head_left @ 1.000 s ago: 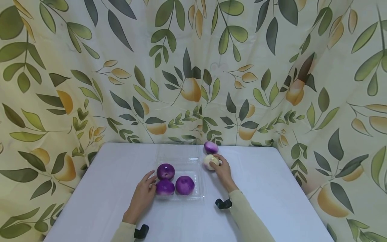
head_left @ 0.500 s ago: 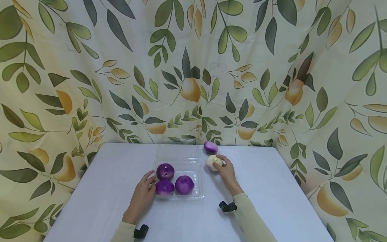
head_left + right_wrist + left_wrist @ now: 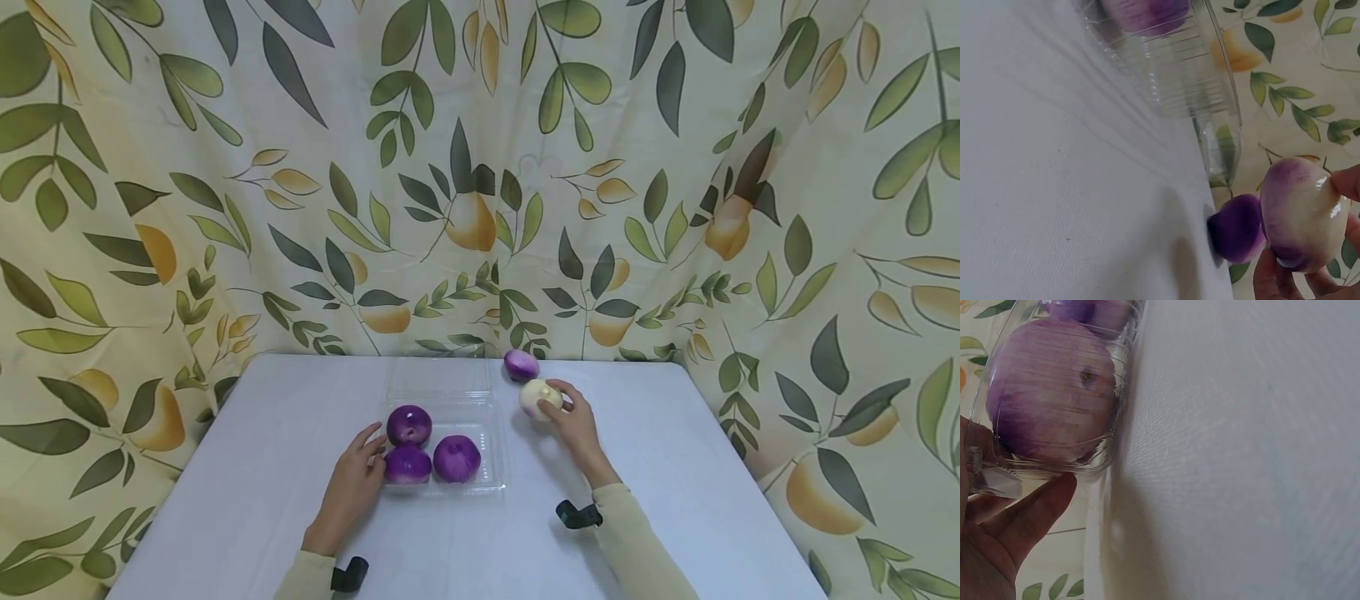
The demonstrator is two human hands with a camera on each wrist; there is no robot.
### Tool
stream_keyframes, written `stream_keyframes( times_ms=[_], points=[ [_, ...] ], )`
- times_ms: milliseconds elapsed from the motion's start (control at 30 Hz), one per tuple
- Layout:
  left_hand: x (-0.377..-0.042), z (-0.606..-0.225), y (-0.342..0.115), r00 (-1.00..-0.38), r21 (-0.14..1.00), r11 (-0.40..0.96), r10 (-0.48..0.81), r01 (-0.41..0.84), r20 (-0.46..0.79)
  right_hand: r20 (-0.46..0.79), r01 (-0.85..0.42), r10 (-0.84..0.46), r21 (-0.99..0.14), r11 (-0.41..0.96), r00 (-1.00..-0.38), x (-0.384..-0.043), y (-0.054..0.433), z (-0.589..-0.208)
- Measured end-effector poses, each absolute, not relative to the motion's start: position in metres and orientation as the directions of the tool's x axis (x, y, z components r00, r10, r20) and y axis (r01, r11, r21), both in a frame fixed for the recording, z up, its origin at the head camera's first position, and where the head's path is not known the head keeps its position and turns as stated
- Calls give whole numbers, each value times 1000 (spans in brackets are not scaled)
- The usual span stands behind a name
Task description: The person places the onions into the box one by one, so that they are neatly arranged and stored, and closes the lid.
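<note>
Three purple onions (image 3: 457, 459) in the clear plastic clamshell (image 3: 491, 454), toward its 10, 8 and 4 o'clock. Cream-and-purple onion (image 3: 536, 400) farther out at 2 o'clock, apparently just off the surface (image 3: 667, 492), with a lone purple onion (image 3: 521, 365) at its 11 o'clock. Right hand (image 3: 577, 429) with grip curled around the cream-and-purple onion, thumb opposite fingers; left hand (image 3: 355, 482) loosely spread at the clamshell's 9 o'clock wall, nothing enclosed. For good handling: set thumb and fingers around the widest part, with even pressure against probably slippery, glossy skin; swing clear of 11 o'clock; steady the thin plastic lightly, without denting.
</note>
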State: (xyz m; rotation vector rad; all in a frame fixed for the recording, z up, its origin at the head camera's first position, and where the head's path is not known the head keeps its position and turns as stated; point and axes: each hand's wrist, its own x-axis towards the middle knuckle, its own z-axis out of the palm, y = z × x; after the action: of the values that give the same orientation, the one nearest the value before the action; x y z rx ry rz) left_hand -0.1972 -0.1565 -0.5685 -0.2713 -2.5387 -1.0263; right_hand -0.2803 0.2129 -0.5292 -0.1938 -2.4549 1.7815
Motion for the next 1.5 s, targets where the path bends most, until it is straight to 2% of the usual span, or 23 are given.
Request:
stream_keyframes(
  times_ms=[467,1500],
  points=[
    [-197,-569,-157,-904,628,707,37,325,426,-37,76,134,-951,300,-990,-264,216,-521],
    [-199,-571,-158,-912,637,708,27,306,408,31,-29,5,-961,276,-1000,-227,192,-493]
  ],
)
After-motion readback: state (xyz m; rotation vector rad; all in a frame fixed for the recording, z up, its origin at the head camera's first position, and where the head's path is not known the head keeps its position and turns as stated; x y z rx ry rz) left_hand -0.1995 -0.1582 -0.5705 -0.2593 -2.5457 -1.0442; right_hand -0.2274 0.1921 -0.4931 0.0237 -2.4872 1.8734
